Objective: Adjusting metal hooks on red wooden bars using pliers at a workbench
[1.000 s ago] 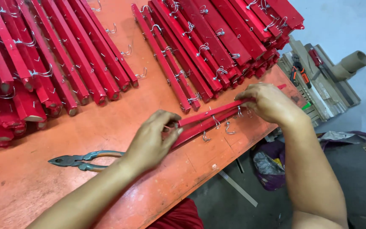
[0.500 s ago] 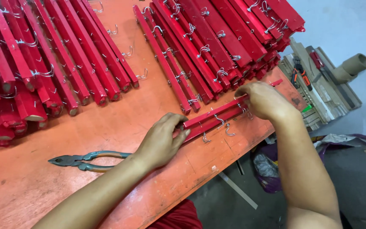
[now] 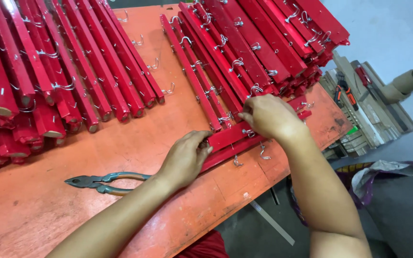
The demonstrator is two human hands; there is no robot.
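1. The left hand (image 3: 185,160) is curled over the left end of 2 long red-painted wooden bars (image 3: 237,141), fingertips pressed against the end of the upper bar, holding it in place.
2. The right hand (image 3: 268,117) rests on the same bars further right, its fingers bunched and pinching a small silver wire hook (image 3: 248,132) fixed to the upper bar.
3. The bars lie side by side near the near edge of the worn orange-red worktable (image 3: 135,143), slanting up to the right; more wire hooks hang off their near side.
4. A pair of grey-handled steel pliers (image 3: 103,181) lies on the table just left of the left wrist, untouched.
5. Further back, 1 stack of red bars with hooks (image 3: 244,52) lies to the right and another stack (image 3: 48,71) to the left.
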